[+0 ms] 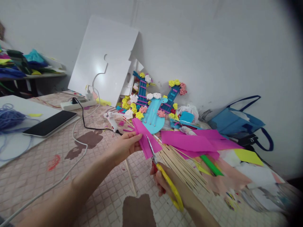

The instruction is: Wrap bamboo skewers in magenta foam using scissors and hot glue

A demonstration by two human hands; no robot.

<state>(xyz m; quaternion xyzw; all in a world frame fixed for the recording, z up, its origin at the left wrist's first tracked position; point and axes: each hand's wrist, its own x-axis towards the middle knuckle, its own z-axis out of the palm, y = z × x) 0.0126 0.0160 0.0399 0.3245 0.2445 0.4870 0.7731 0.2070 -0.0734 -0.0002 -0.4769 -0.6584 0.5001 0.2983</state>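
My left hand (126,145) pinches a strip of magenta crepe paper (145,136) and holds it up over the floor. My right hand (163,181) grips yellow-handled scissors (163,175). Their blades are slightly apart, and the lower edge of the strip sits between them. Just right of the scissors lies a bundle of thin bamboo sticks (182,168). More magenta paper sheets (194,140) lie beyond the sticks.
Blue paper guitar crafts (151,107) with paper flowers lean near the wall, beside a white foam board (104,60). A phone (50,123), purple yarn (9,118), a power strip (77,104) with cables and a glue gun (113,121) lie left. A blue bag (239,123) sits right.
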